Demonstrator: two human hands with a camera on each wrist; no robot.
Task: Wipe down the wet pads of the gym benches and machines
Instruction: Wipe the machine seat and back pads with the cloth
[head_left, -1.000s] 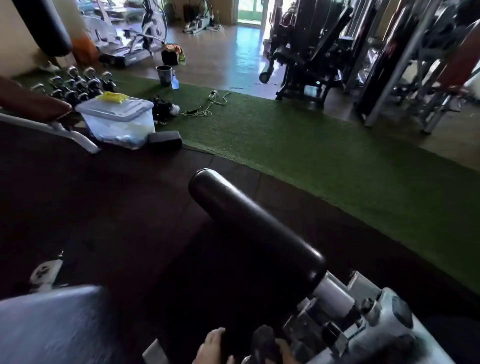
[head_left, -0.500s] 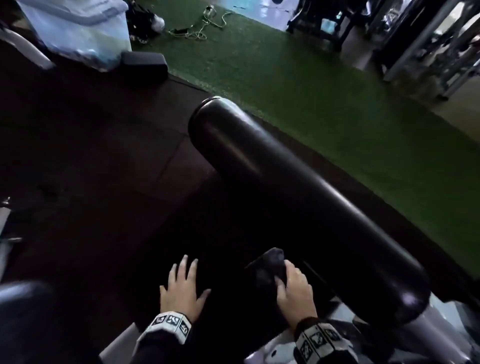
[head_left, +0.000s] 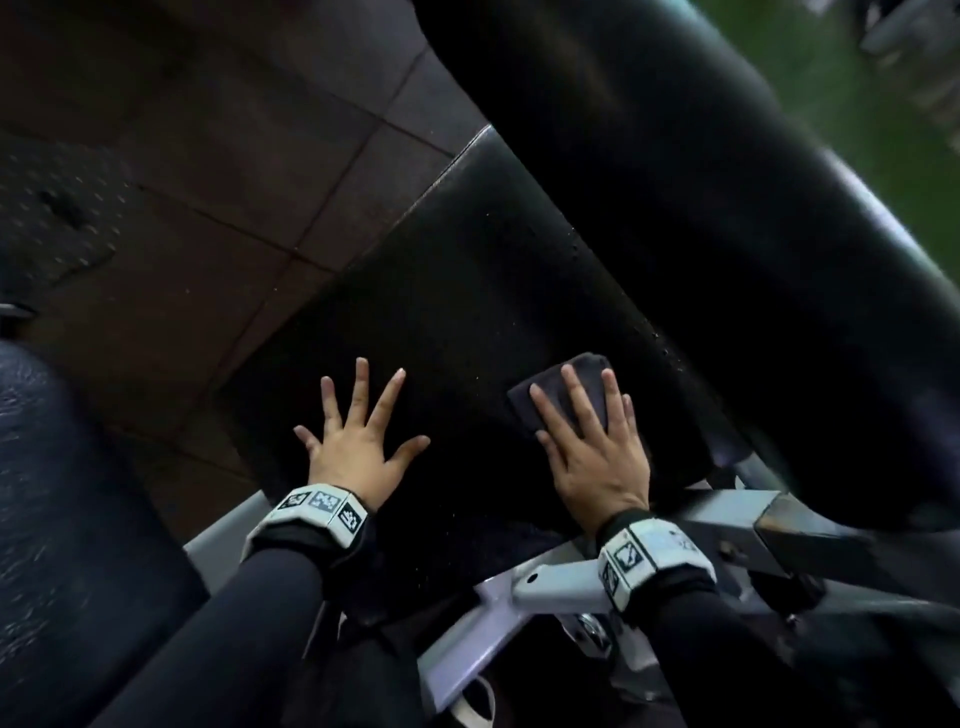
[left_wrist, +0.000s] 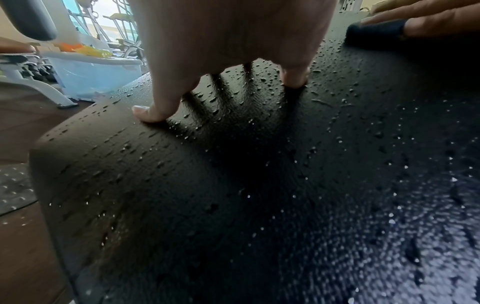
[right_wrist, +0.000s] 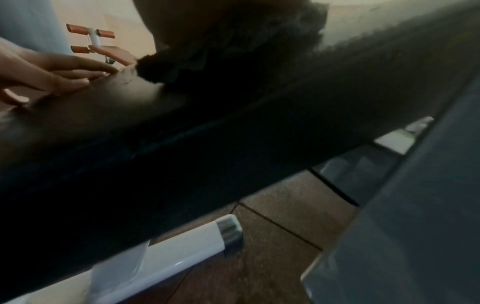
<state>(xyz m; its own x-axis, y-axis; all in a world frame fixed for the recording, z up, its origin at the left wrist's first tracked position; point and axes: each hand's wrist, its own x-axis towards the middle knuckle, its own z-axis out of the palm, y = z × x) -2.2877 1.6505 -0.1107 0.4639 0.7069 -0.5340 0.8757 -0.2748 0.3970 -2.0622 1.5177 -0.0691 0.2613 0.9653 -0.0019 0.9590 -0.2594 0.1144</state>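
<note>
A black bench pad (head_left: 457, 291) covered in water drops (left_wrist: 259, 86) lies below me. My left hand (head_left: 361, 421) rests flat on it with fingers spread, and its fingertips (left_wrist: 145, 112) press the wet surface. My right hand (head_left: 587, 421) lies flat with straight fingers on a dark cloth (head_left: 563, 395) near the pad's right side. The cloth (left_wrist: 374, 35) shows at the upper right of the left wrist view, under the right hand's fingers. In the right wrist view the cloth (right_wrist: 233, 47) looks fuzzy and the left hand (right_wrist: 59, 72) lies beside it.
A thick black roller pad (head_left: 701, 182) runs diagonally above the bench on the right. The machine's white metal frame (head_left: 550, 587) sits under my wrists. Another dark pad (head_left: 62, 519) is at the left. Brown floor tiles (head_left: 208, 156) lie beyond; a clear plastic bin (left_wrist: 93, 76) stands farther off.
My view has tilted down and closer to the bench. Both hands have moved forward and flattened; the right hand now presses the cloth against the pad instead of holding it bunched.
</note>
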